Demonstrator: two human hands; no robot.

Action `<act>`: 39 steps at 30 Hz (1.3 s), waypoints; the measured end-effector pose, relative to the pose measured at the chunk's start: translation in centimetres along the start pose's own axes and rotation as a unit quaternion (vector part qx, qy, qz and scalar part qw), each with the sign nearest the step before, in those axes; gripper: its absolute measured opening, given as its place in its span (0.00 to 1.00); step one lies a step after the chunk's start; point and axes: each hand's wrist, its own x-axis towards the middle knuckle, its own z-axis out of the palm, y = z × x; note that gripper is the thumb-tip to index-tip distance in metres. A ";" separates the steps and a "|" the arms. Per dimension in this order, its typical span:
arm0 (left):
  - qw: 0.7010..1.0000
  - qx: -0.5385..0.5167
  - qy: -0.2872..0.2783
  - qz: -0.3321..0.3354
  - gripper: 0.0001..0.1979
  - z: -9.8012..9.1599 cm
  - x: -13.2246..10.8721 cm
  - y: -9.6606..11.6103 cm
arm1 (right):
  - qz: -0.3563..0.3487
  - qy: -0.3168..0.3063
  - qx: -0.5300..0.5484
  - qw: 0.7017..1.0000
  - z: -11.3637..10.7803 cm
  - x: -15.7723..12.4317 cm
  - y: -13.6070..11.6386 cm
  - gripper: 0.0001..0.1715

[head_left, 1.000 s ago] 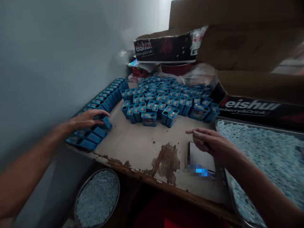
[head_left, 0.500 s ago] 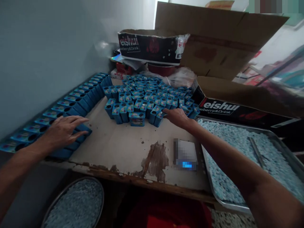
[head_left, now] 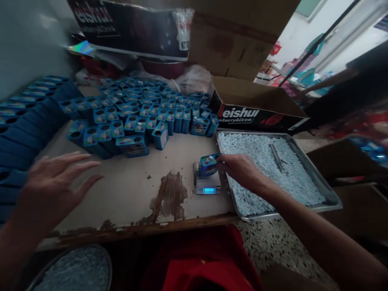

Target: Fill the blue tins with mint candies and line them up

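Observation:
My right hand [head_left: 244, 169] grips a small blue container [head_left: 209, 161] by its right end, just over a small scale [head_left: 210, 182] with a lit blue display. Whether the container touches the scale, I cannot tell. A dark hole and a white bit show on its top. My left hand [head_left: 57, 184] is spread and holds nothing, above the table beside a row of blue containers [head_left: 33, 121] along the wall. Many similar containers [head_left: 133, 145] stand grouped on the table's far half.
Right of the scale, a metal tray [head_left: 333, 204] holds pale blue pieces [head_left: 248, 149] and a metal strip [head_left: 277, 157]. A cardboard box [head_left: 242, 117] stands behind it. Below the table edge is a round bowl [head_left: 109, 266] of similar pieces. Another person's arm [head_left: 327, 83] shows at far right.
My right hand has taken a blue container from the front of the group and brought it nearer, over the scale. My left hand has moved off the wall row. The view has turned right.

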 end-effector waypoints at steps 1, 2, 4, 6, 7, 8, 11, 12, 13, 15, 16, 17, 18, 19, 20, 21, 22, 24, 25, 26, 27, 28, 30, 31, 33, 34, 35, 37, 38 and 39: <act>0.999 0.020 0.006 0.033 0.10 1.2 0.3 1.7 | 0.014 0.001 -0.005 1.000 0.5 -1.0 0.1 0.15; 0.997 0.040 0.012 0.068 0.09 2.5 0.5 3.2 | 0.025 0.004 -0.006 1.000 1.0 -1.7 0.2 0.15; 0.991 0.050 0.017 0.126 0.09 4.6 1.1 5.7 | 0.030 0.022 0.013 0.999 1.9 -2.7 0.2 0.14; 0.988 0.041 0.011 0.150 0.09 6.2 1.5 7.6 | 0.022 0.049 0.073 0.996 2.5 -3.1 0.6 0.13; 0.987 0.035 0.004 0.155 0.08 6.7 1.6 8.5 | 0.016 0.063 0.124 0.990 2.6 -3.2 0.9 0.12; 0.988 0.027 -0.006 0.155 0.08 7.2 1.6 9.2 | 0.014 0.079 0.185 0.979 2.5 -3.3 1.5 0.12; 0.988 0.009 -0.040 0.152 0.09 8.1 1.2 11.0 | 0.052 0.124 0.388 0.912 2.1 -4.1 4.5 0.15; 0.987 0.002 -0.050 0.150 0.09 8.3 1.0 11.4 | 0.079 0.133 0.451 0.879 2.0 -4.4 5.9 0.16; 0.987 -0.005 -0.062 0.146 0.10 8.6 0.8 11.7 | 0.111 0.136 0.509 0.843 2.1 -4.8 7.4 0.17; 0.986 -0.020 -0.090 0.138 0.10 9.1 0.5 12.2 | 0.172 0.121 0.610 0.764 2.8 -5.6 10.2 0.18; 0.986 -0.028 -0.103 0.131 0.09 9.3 0.3 12.5 | 0.195 0.106 0.649 0.728 3.3 -6.0 11.4 0.18; 0.985 -0.034 -0.111 0.126 0.09 9.5 0.2 12.9 | 0.209 0.090 0.678 0.699 3.8 -6.4 12.4 0.19; 0.985 -0.039 -0.112 0.122 0.08 9.7 0.2 13.3 | 0.216 0.075 0.699 0.678 4.4 -6.8 13.1 0.19; 0.986 -0.042 -0.106 0.118 0.08 9.9 0.2 14.0 | 0.216 0.063 0.712 0.665 4.8 -7.0 13.5 0.19; 0.988 -0.045 -0.094 0.115 0.08 10.0 0.3 14.7 | 0.211 0.053 0.719 0.660 5.0 -7.2 13.6 0.18; 0.990 -0.048 -0.078 0.111 0.08 10.2 0.4 15.5 | 0.202 0.049 0.722 0.660 5.1 -7.2 13.4 0.17; 0.991 -0.050 -0.061 0.106 0.09 10.3 0.6 16.4 | 0.190 0.048 0.722 0.663 4.8 -7.1 13.0 0.16; 0.993 -0.058 -0.024 0.096 0.10 10.4 1.1 18.4 | 0.160 0.049 0.713 0.681 3.8 -6.5 11.8 0.14; 0.994 -0.063 -0.008 0.091 0.10 10.5 1.4 19.4 | 0.142 0.051 0.706 0.692 3.1 -5.9 11.2 0.14; 0.994 -0.070 0.005 0.086 0.11 10.5 1.6 20.4 | 0.124 0.051 0.700 0.702 2.5 -5.3 10.5 0.14; 0.994 -0.080 0.008 0.080 0.11 10.6 1.9 21.3 | 0.108 0.050 0.694 0.710 1.9 -4.7 10.0 0.14; 0.993 -0.093 0.009 0.072 0.12 10.7 2.1 22.2 | 0.095 0.050 0.690 0.716 1.4 -4.1 9.6 0.14; 0.991 -0.123 0.001 0.053 0.14 11.3 2.4 23.5 | 0.082 0.053 0.687 0.720 1.0 -3.1 9.4 0.14; 0.989 -0.138 -0.007 0.043 0.17 11.7 2.4 23.9 | 0.082 0.057 0.688 0.719 1.1 -2.8 9.5 0.14; 0.986 -0.164 -0.037 0.014 0.26 12.9 2.5 24.3 | 0.090 0.069 0.699 0.706 1.7 -2.5 10.1 0.14; 0.983 -0.174 -0.060 -0.006 0.31 13.6 2.4 24.3 | 0.097 0.074 0.707 0.697 2.1 -2.5 10.5 0.14; 0.979 -0.182 -0.088 -0.027 0.34 14.2 2.4 24.2 | 0.107 0.077 0.716 0.686 2.6 -2.6 11.0 0.14; 0.970 -0.192 -0.132 -0.067 0.37 15.3 2.4 24.0 | 0.126 0.080 0.729 0.668 3.5 -2.9 11.9 0.15; 0.967 -0.190 -0.145 -0.083 0.37 15.7 2.3 24.1 | 0.134 0.081 0.730 0.665 3.8 -3.1 12.3 0.15; 0.966 -0.183 -0.154 -0.095 0.36 15.9 2.3 24.2 | 0.139 0.083 0.728 0.666 4.2 -3.2 12.7 0.15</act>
